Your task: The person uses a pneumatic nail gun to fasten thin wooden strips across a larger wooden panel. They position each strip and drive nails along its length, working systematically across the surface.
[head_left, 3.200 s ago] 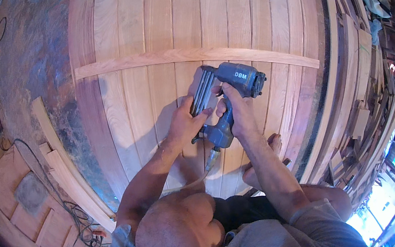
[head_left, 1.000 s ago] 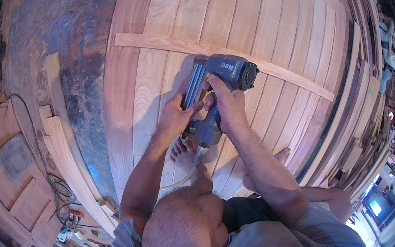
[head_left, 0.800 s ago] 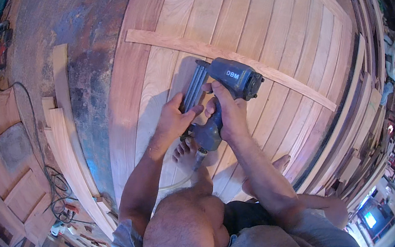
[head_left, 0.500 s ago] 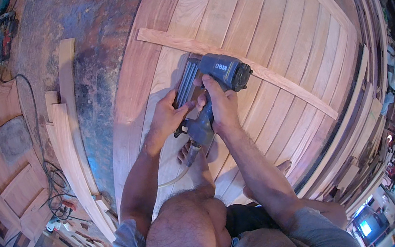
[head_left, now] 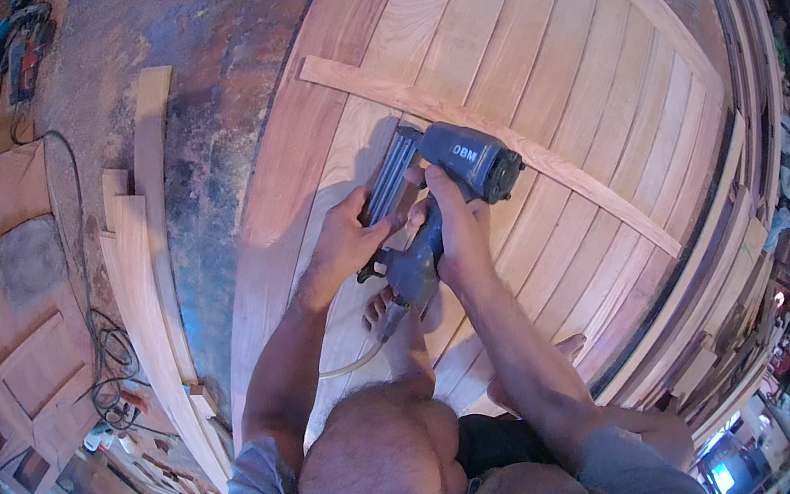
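A dark blue-grey nail gun (head_left: 463,156) with a long ribbed magazine (head_left: 393,176) is held over a large panel of pale wooden boards (head_left: 512,38). My right hand (head_left: 461,228) wraps its handle, thumb up along the body. On the other side, my left hand (head_left: 353,238) grips the magazine between thumb and fingers. A light hose (head_left: 361,361) runs from the handle's lower end. Just beyond the gun, a narrow wooden strip (head_left: 567,174) lies slantwise across the boards. The gun's nose is close to this strip; whether it touches cannot be seen.
To the left, loose boards (head_left: 143,282) lie on a stained surface (head_left: 212,91), beside a black cable (head_left: 106,358) and a panelled wooden door (head_left: 37,358). Power tools (head_left: 20,57) rest at the far left. Long stacked boards (head_left: 724,292) line the right side.
The whole view has shifted a little. Against the strip, the nail gun has come slightly back toward me, with both hands keeping their hold.
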A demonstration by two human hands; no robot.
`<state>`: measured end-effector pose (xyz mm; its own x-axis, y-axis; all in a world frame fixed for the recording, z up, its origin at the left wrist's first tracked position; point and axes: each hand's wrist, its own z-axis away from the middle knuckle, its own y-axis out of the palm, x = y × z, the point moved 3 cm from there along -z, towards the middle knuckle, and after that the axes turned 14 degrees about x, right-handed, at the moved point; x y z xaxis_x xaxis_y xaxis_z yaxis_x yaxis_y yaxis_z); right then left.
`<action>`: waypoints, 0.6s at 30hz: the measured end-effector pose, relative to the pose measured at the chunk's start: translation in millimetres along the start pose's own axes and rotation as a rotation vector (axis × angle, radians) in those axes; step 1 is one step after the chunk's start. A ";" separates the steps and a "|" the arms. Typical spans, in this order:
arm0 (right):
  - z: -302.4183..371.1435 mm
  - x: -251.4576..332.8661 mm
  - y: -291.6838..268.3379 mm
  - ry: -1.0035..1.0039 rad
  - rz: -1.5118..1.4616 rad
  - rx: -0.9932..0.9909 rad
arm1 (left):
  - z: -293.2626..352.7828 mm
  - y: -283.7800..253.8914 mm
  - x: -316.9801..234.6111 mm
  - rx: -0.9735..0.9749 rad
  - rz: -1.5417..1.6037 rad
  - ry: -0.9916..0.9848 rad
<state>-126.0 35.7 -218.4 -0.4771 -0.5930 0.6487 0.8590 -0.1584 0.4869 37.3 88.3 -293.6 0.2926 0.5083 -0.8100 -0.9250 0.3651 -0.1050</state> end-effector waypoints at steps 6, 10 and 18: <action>49.5 -1.0 -20.0 -0.001 0.835 0.443 | 61.1 -58.2 54.0 -0.310 0.240 -0.094; 56.2 27.3 -103.8 -0.579 1.611 0.195 | 126.2 -122.0 83.6 -0.613 -0.195 -0.228; 45.9 41.0 -235.0 -0.350 1.986 0.484 | 186.6 -164.2 168.6 -0.603 -0.149 -0.509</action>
<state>-355.9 84.9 -279.4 0.7727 0.4926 0.4004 0.0569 0.5744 -0.8166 283.7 259.6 -305.2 0.3637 0.8335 -0.4158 -0.7963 0.0466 -0.6031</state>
